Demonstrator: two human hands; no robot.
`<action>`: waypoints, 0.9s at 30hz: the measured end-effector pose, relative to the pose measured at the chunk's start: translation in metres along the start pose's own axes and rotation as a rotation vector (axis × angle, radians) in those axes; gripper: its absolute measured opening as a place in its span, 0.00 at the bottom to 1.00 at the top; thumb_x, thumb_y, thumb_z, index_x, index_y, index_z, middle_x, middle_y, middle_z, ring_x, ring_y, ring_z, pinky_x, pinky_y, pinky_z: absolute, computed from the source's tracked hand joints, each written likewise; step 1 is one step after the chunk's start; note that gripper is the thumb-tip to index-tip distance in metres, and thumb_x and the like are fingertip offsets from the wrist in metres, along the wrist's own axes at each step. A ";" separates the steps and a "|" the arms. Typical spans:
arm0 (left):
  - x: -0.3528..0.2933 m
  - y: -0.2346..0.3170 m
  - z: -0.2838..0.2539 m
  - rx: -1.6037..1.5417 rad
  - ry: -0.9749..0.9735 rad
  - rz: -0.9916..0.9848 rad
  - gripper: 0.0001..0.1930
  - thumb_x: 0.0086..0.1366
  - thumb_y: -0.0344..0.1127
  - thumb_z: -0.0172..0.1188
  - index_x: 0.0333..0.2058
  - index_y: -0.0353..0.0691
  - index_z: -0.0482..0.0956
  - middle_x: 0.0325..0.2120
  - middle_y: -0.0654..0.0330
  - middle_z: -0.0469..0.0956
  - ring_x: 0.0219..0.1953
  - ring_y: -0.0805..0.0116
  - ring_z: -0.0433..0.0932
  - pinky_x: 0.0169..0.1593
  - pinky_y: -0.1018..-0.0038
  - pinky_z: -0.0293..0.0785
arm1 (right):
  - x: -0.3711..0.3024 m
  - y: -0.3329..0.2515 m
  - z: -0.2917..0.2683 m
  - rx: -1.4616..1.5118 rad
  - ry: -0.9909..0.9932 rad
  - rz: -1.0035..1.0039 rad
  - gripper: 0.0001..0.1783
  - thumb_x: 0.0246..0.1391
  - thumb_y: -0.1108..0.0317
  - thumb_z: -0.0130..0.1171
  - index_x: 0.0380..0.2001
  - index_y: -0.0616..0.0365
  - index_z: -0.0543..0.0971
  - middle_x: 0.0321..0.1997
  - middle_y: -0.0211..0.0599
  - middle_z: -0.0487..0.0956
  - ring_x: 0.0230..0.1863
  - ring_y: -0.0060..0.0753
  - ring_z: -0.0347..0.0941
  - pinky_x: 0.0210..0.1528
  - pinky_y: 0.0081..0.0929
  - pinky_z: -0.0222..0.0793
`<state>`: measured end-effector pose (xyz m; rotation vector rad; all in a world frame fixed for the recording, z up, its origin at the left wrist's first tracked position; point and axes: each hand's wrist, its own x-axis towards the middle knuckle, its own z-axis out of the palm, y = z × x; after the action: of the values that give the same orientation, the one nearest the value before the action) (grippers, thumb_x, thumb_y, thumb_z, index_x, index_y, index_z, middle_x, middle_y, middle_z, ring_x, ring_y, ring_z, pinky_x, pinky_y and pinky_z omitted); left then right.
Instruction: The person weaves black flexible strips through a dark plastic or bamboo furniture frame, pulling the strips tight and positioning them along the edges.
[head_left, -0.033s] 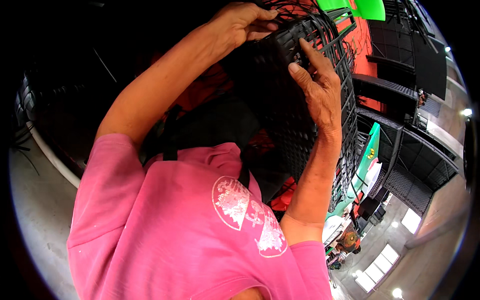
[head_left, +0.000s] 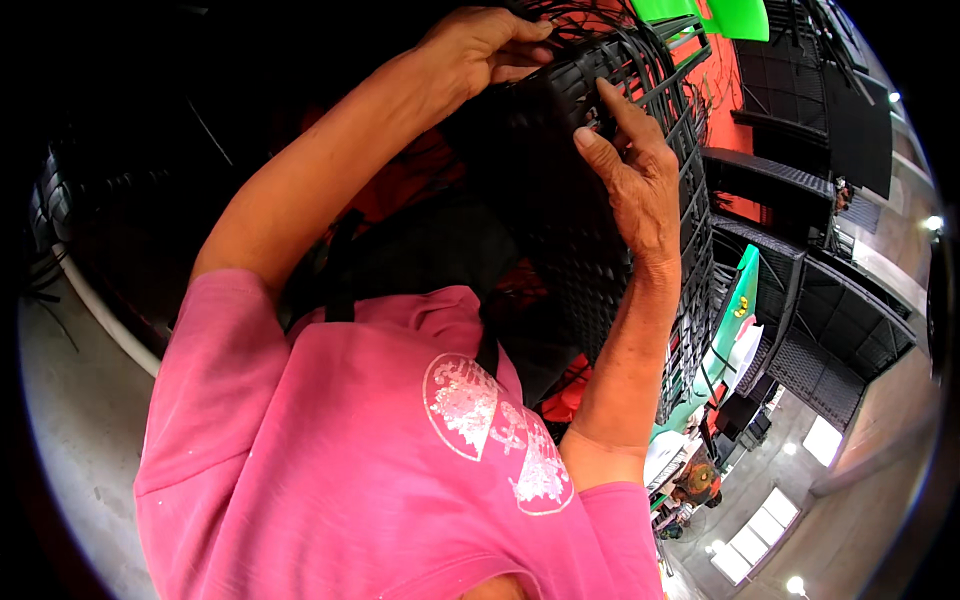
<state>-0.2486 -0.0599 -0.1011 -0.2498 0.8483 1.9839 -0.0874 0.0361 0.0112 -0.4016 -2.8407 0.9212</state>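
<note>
A dark woven frame [head_left: 575, 240] of black plastic strips stands upright before me, its top edge near both hands. At the top left corner of the weave, my left hand [head_left: 490, 45] has thumb and fingers closed at the edge, by thin loose black strips [head_left: 590, 18]. Whatever lies between those fingertips is mostly hidden, though it looks like a strip. My right hand [head_left: 640, 170] is at the right side of the same edge, index finger stretched onto the weave and thumb held apart from it. Its other fingers are partly hidden.
Bright green sheet [head_left: 740, 18] and an orange-red surface [head_left: 718, 90] show behind the weave. Black woven furniture frames [head_left: 830, 320] are stacked to the right. A green and white panel [head_left: 735, 320] leans nearby. Farther off is another person [head_left: 697, 485].
</note>
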 end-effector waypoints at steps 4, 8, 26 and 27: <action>-0.007 0.003 -0.001 -0.037 -0.010 -0.008 0.06 0.54 0.29 0.64 0.28 0.37 0.75 0.24 0.56 0.76 0.23 0.67 0.76 0.27 0.71 0.74 | -0.002 0.000 0.002 0.050 0.023 0.022 0.30 0.43 0.58 0.66 0.50 0.58 0.74 0.45 0.45 0.75 0.44 0.38 0.69 0.47 0.27 0.64; -0.030 0.009 0.011 0.087 0.016 0.059 0.06 0.55 0.31 0.64 0.27 0.37 0.76 0.24 0.59 0.77 0.25 0.71 0.76 0.31 0.76 0.73 | -0.003 0.001 -0.001 0.137 0.017 0.057 0.27 0.44 0.62 0.67 0.49 0.59 0.75 0.41 0.40 0.78 0.38 0.29 0.71 0.42 0.23 0.66; -0.109 -0.012 0.111 0.593 -0.337 0.778 0.02 0.57 0.25 0.59 0.29 0.35 0.79 0.21 0.69 0.74 0.27 0.83 0.69 0.32 0.81 0.68 | 0.024 -0.063 -0.057 0.450 0.232 -0.172 0.20 0.58 0.58 0.53 0.44 0.65 0.77 0.39 0.40 0.80 0.41 0.27 0.75 0.46 0.22 0.68; -0.113 -0.023 0.111 0.640 -0.351 0.734 0.02 0.57 0.24 0.59 0.30 0.33 0.79 0.21 0.68 0.74 0.27 0.82 0.69 0.32 0.80 0.68 | 0.020 -0.059 -0.058 0.541 0.220 -0.127 0.19 0.58 0.58 0.53 0.43 0.65 0.77 0.38 0.41 0.80 0.40 0.28 0.75 0.45 0.23 0.68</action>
<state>-0.1505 -0.0571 0.0250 0.8643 1.4040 2.1606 -0.1071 0.0283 0.0932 -0.2332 -2.2677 1.4506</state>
